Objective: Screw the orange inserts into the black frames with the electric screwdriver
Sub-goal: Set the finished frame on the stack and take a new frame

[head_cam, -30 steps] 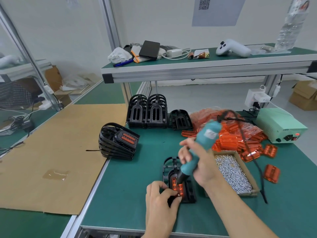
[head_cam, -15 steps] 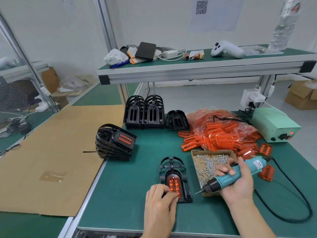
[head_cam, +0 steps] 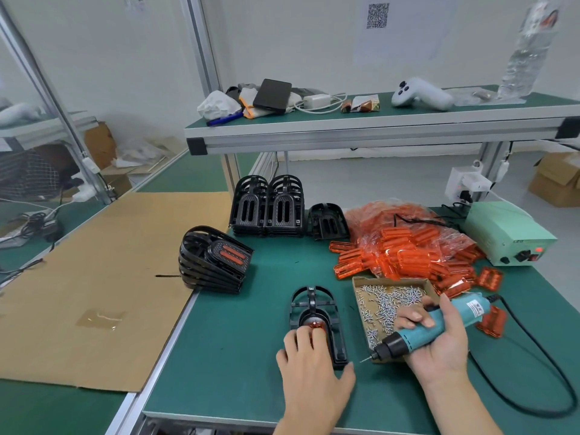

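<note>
A black frame [head_cam: 314, 312] lies flat on the green table [head_cam: 238, 356] in front of me, with an orange insert [head_cam: 314, 324] seated in it. My left hand [head_cam: 310, 368] lies over the near part of the frame, fingers covering most of the insert. My right hand [head_cam: 439, 340] grips the teal electric screwdriver [head_cam: 433, 328], held low and tilted, its bit pointing left beside the near corner of the cardboard screw box [head_cam: 361, 287]. The bit is clear of the frame.
Loose orange inserts [head_cam: 405, 255] spill from a bag behind the box. Stacks of black frames [head_cam: 266, 205] stand at the back; a finished stack [head_cam: 213, 259] lies at the left table edge. A green power supply [head_cam: 505, 233] sits far right, its cable looping by my right arm. Cardboard sheet [head_cam: 94, 277] covers the left bench.
My right hand lifted the screwdriver off the insert and swung it right and down, beside the screw box. My left hand slid forward over the insert.
</note>
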Demonstrator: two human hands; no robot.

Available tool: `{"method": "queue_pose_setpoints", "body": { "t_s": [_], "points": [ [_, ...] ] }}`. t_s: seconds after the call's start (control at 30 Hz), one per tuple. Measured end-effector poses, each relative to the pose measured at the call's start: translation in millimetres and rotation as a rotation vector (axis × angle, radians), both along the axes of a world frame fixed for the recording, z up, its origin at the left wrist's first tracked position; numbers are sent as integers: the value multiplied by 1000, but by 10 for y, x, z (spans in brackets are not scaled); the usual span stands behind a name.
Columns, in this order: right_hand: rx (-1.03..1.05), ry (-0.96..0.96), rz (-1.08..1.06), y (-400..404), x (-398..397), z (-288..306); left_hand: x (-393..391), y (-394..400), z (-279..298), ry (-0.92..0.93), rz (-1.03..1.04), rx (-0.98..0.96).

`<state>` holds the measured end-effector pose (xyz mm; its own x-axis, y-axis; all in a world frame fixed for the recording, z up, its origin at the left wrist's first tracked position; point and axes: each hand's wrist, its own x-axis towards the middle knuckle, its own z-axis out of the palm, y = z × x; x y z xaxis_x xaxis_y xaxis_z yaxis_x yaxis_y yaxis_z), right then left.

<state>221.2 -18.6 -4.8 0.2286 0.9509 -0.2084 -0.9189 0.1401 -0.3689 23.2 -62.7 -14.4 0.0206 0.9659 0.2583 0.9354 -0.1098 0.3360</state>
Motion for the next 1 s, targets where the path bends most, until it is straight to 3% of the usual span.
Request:
{"method": "queue_pose_setpoints", "body": {
  "t_s": [0.07,0.23,0.33,0.5,0.73,0.83,1.0],
  "points": [
    [-2,2,1,1,-1,12,-44,-22,7,-107,16,-21],
    [-22,3,-11,11,-26,27,-328,-62,205,-778,127,-69],
    [-28,-1,-13,23,-41,28,-544,-31,272,-1005,250,-65],
    [-32,9,-8,24,-49,32,-994,57,366,-984,405,-74],
    [-41,-1,-5,41,-55,21,-1347,271,520,-555,365,-205],
    [-44,3,-8,54,-53,4,-1427,252,484,-555,348,-350],
    [-46,-18,-10,65,-53,-7,-1424,14,360,-732,324,-515]
  ]
}}
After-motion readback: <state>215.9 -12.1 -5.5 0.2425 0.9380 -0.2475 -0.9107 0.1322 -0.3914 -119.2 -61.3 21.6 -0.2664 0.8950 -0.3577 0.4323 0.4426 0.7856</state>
